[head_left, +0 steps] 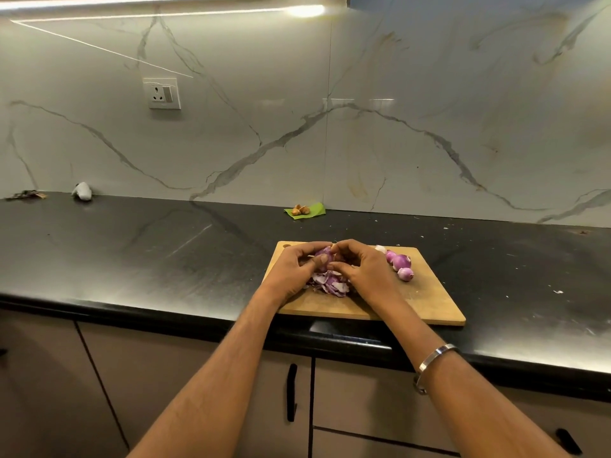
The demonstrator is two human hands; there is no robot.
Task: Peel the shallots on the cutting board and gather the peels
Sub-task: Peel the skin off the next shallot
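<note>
Head camera looks forward and down at the cutting board [426, 304], close.

One board [426, 302]. One shallot [322, 257] in hand; three peeled ones [400, 261] at the board's right, plus a pale bit [381, 248] too small to tell. One heap of peels [330, 284], too tangled to count. Two hands: left [297, 269], right [362, 269]. One bangle [433, 360]. One socket [162, 93]. One leaf [305, 211]. Three handles [291, 393].

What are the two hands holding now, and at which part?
Both the left hand and the right hand grip one shallot above the peel pile; fingertips pinch its upper sides.
</note>
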